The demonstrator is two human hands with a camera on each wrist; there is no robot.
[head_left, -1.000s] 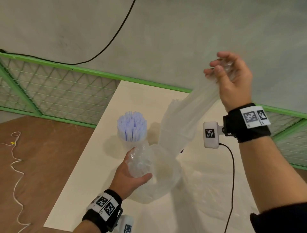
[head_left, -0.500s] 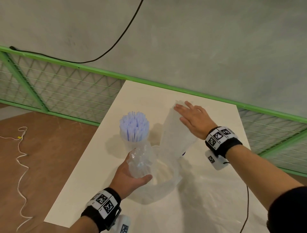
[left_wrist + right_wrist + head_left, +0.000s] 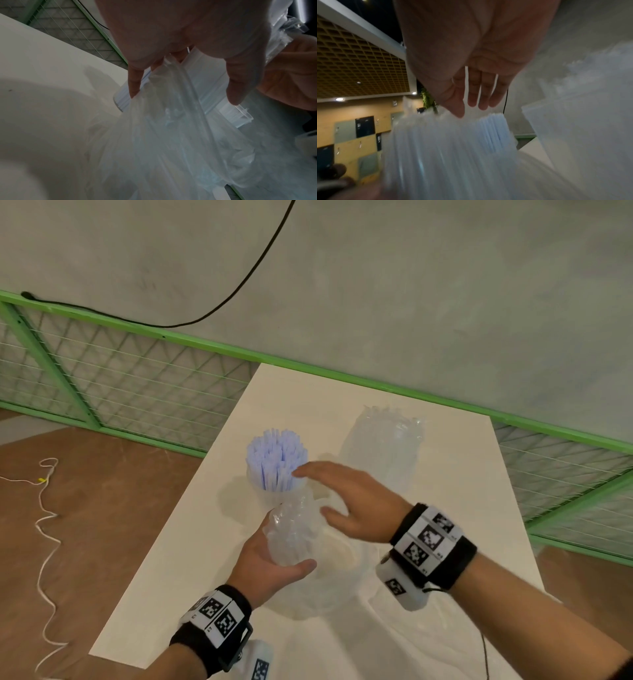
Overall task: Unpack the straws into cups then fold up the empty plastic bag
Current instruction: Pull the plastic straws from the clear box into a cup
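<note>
My left hand (image 3: 274,559) grips the bunched neck of the clear plastic bag (image 3: 291,529), whose loose part lies crumpled on the white table (image 3: 178,559). The bag (image 3: 171,135) also hangs from my fingers (image 3: 133,83) in the left wrist view. Just beyond stands a clear cup full of pale blue straws (image 3: 275,462). My right hand (image 3: 342,498) hovers open, fingers stretched toward those straws and holding nothing. Its fingers (image 3: 474,94) sit just above the straw tops (image 3: 493,128). A second cup of clear-wrapped straws (image 3: 383,446) stands upright farther right.
The table's left edge (image 3: 164,546) drops to a brown floor with a white cord (image 3: 44,529). A green mesh fence (image 3: 137,378) runs behind the table below a grey wall. A black cable (image 3: 484,655) trails from my right wrist.
My right hand brought the raised bundle of wrapped straws down into the far cup, let go, and has moved left toward the blue straws. My left hand keeps its hold on the bag.
</note>
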